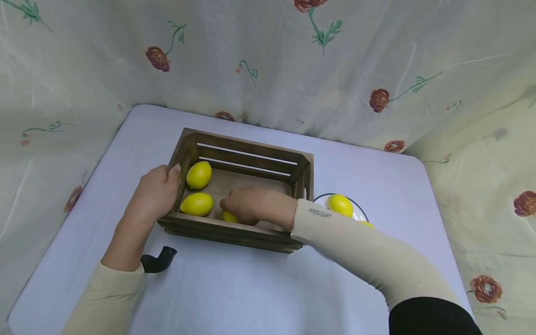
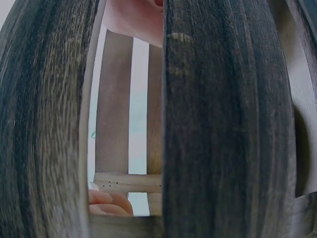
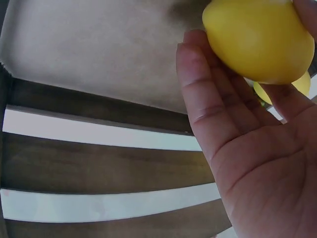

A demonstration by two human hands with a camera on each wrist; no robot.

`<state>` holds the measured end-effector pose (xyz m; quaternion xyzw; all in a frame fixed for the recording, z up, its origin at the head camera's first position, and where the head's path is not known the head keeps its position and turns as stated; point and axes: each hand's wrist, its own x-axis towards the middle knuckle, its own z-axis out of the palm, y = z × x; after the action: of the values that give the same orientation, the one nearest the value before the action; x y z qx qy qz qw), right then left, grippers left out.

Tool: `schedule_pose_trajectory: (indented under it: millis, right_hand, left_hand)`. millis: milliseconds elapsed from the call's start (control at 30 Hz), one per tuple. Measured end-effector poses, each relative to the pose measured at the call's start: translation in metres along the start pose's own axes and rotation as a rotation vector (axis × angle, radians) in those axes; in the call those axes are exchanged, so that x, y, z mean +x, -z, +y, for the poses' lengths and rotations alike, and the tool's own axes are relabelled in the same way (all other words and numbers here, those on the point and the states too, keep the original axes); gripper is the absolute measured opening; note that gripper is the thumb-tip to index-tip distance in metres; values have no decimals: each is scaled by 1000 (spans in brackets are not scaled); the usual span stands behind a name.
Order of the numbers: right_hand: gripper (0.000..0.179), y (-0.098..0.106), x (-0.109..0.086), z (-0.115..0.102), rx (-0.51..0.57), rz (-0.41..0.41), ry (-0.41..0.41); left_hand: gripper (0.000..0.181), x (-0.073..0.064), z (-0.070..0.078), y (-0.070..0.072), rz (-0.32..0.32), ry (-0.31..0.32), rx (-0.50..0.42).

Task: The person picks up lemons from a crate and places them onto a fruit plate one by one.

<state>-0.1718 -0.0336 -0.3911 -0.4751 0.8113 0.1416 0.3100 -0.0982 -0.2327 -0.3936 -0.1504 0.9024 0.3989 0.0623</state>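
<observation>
A brown wooden slatted crate (image 1: pixel 234 234) stands on the table. My left hand (image 1: pixel 154 195) grips its left end wall; in the left wrist view fingertips (image 2: pixel 109 203) show through the gap between the dark slats (image 2: pixel 228 119). Inside the crate, my right hand (image 1: pixel 253 204) holds a lemon (image 3: pixel 257 42) between thumb and fingers, low over the front of the crate floor. In the head view most of that lemon is hidden by the hand. Two more lemons lie along the crate's left side, one at the back (image 1: pixel 198 175) and one nearer the front (image 1: pixel 197 204).
Right of the crate is a white plate with a dark rim (image 1: pixel 321 199), partly covered by my right sleeve. A lemon (image 1: pixel 340 205) rests on it, and part of another (image 1: pixel 366 224) shows. A black curved object (image 1: pixel 160 260) sticks out beside my left wrist. A flowered curtain (image 1: pixel 268 56) surrounds the table.
</observation>
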Motion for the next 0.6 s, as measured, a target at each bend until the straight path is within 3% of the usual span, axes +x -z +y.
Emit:
schedule_pose_trajectory:
  millis: [333,600]
  right_hand:
    - [49,15,-17,10,11,92,-4]
    - [47,26,-29,14,0,138,12]
  left_hand:
    - [64,0,0,0,-10,8,-4]
    - [64,0,1,0,-9,19,7]
